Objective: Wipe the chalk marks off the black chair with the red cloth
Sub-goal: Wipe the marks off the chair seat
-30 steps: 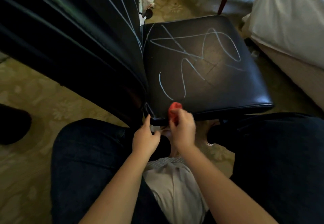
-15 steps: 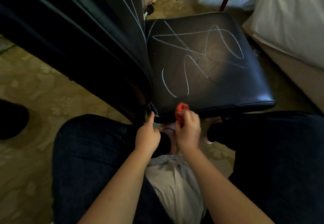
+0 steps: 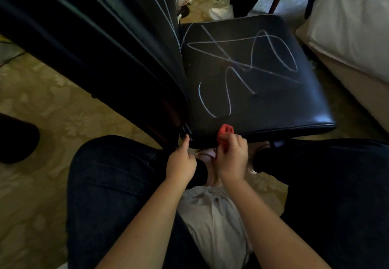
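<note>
The black chair [image 3: 280, 109] stands in front of my knees, its seat scribbled with white chalk marks [image 3: 237, 64] and its backrest [image 3: 109, 37] streaked with chalk lines on the left. My right hand [image 3: 231, 157] pinches a bunched red cloth [image 3: 225, 131] at the seat's near edge, below the lowest chalk loop. My left hand [image 3: 181, 161] sits just left of it with fingers curled and thumb raised, the thumb tip at the seat's near left corner. Whether it holds anything is hidden.
A bed with white bedding [image 3: 353, 29] lies close to the right of the chair. Patterned carpet [image 3: 42, 104] spreads to the left, with a dark shape [image 3: 14, 138] at the left edge. Cables, a kettle and litter [image 3: 221, 12] lie beyond the chair.
Both hands have drifted slightly toward me and down from the seat edge. The red cloth stays in my right hand's pinch. The view has tilted a little.
</note>
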